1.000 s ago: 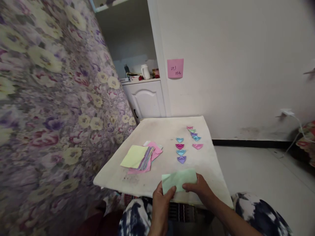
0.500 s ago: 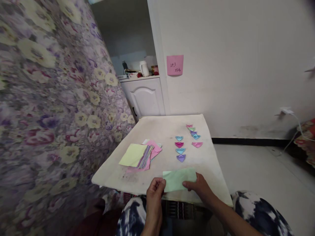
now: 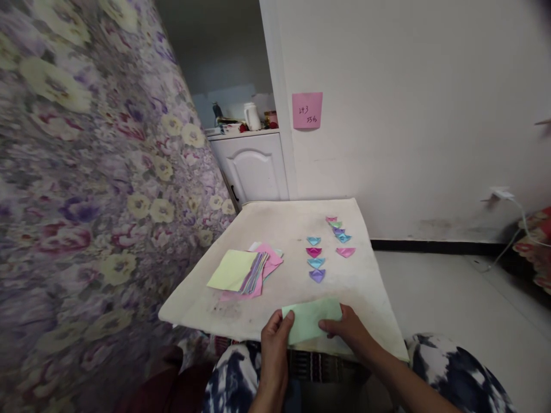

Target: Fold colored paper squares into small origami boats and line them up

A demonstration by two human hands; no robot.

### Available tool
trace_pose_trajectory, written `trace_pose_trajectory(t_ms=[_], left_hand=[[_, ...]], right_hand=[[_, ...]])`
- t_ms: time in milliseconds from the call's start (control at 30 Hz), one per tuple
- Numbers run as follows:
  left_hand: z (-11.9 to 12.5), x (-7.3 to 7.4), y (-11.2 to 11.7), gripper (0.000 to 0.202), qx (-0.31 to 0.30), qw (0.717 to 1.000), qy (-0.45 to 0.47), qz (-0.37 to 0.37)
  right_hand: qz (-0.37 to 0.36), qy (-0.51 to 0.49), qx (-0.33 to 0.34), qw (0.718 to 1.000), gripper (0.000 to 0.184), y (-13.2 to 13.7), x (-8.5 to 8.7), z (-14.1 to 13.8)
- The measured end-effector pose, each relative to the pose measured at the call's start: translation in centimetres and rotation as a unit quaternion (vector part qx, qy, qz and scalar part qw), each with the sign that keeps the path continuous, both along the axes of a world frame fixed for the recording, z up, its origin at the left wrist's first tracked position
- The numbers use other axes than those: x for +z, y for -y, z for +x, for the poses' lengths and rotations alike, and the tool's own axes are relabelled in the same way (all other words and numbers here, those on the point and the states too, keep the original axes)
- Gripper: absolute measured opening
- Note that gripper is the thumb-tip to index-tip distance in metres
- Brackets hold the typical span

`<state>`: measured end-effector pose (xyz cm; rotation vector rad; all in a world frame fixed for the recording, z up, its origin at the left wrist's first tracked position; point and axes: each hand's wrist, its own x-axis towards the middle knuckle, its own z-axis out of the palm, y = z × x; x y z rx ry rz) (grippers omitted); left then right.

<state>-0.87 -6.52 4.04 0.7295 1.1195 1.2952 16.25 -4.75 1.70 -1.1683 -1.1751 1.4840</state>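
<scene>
A light green sheet of paper, rectangular and apparently folded in half, is held near the front edge of the table. Its left end is pinched by my left hand, thumb on top. My right hand grips the right end, with the thumb lying across the face of the sheet. Beyond the sheet, a column of small folded paper pieces stands on the table, the nearest one a purple piece. To the left lies a fanned stack of coloured paper with a yellow sheet on top.
More folded pieces, among them a pink one, form a second column at right. The cream-covered table meets the wall at the back. A floral curtain hangs at left, beside a white cabinet. A pink note is on the wall.
The green sheet has tilted, its left end dropping slightly toward me. My left thumb has moved further onto the sheet. The right hand has shifted only a little.
</scene>
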Motion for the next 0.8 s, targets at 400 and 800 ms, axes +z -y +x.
trace_pose_trajectory(t_ms=[400, 800], left_hand=[[-1.2, -1.5, -0.8, 0.031, 0.014, 0.987, -0.158, 0.012], [-2.6, -1.9, -3.0, 0.013, 0.02, 0.875, -0.461, 0.143]], right_hand=[[0.054, 0.154, -0.024, 0.986, 0.032, -0.3, -1.0, 0.1], [0.075, 0.404, -0.022, 0.911, 0.015, -0.7, -1.3, 0.6]])
